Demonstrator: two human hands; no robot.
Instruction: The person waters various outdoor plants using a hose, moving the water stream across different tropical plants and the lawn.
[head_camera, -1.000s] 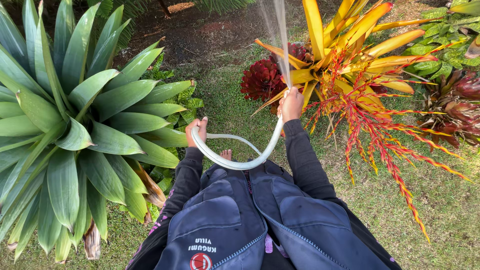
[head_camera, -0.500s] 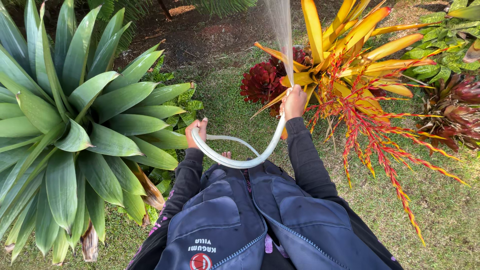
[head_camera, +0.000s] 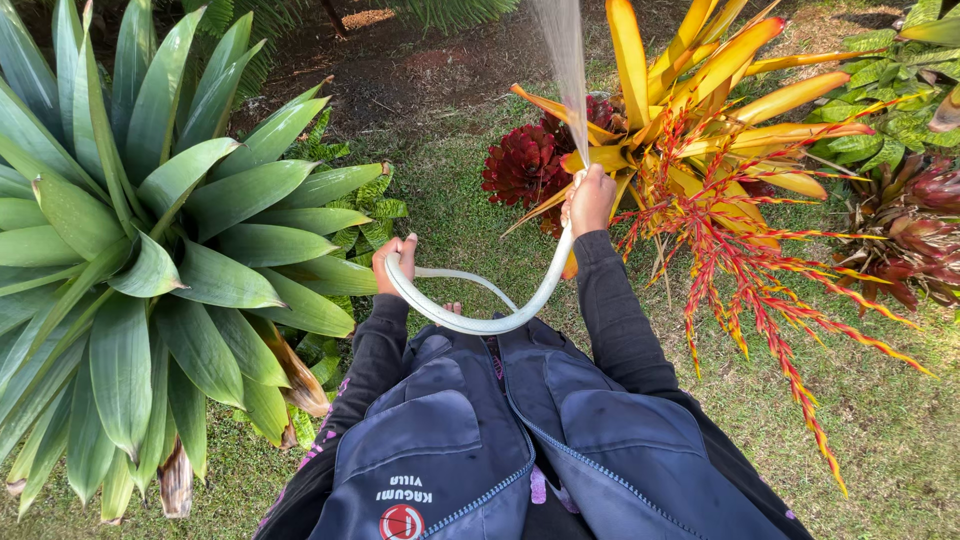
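A pale garden hose (head_camera: 470, 322) loops between my two hands in front of my dark jacket. My left hand (head_camera: 393, 263) is closed around the hose where it bends back toward me. My right hand (head_camera: 589, 199) grips the hose end, raised in front of a yellow and orange bromeliad (head_camera: 700, 110). A spray of water (head_camera: 563, 60) shoots up and away from that end, over a dark red bromeliad (head_camera: 525, 165).
A big green agave-like plant (head_camera: 130, 250) fills the left side, its leaf tips close to my left arm. Red-brown and green plants (head_camera: 905, 215) stand at the right. Grass (head_camera: 900, 420) lies underfoot, and bare dark soil (head_camera: 400, 60) lies ahead.
Both hands keep their hold on the hose. The right hand has shifted slightly, and the spray still rises from the hose end.
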